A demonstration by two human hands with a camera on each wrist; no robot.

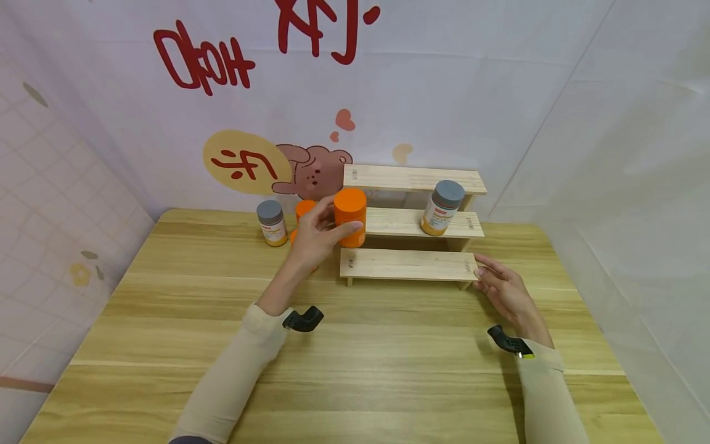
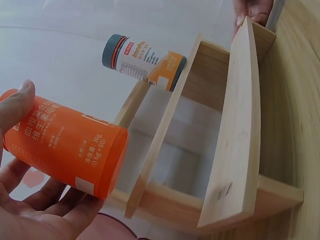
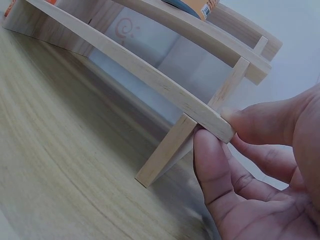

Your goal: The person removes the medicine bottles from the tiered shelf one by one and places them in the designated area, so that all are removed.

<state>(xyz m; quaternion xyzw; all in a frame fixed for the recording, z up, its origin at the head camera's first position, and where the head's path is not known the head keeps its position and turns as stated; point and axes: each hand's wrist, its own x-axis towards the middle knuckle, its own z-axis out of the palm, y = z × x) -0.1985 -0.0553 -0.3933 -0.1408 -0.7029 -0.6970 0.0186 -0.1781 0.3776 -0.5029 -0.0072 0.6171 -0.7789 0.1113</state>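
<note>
My left hand grips an orange bottle and holds it at the left end of the middle step of a three-step wooden rack. In the left wrist view the orange bottle lies in my curled fingers beside the rack. A grey-capped bottle stands on the middle step toward the right. My right hand pinches the right end of the lowest step, thumb on top and fingers under the board.
Another grey-capped bottle and an orange bottle stand on the wooden table left of the rack, behind my left hand. White walls with cartoon stickers close in the back and both sides.
</note>
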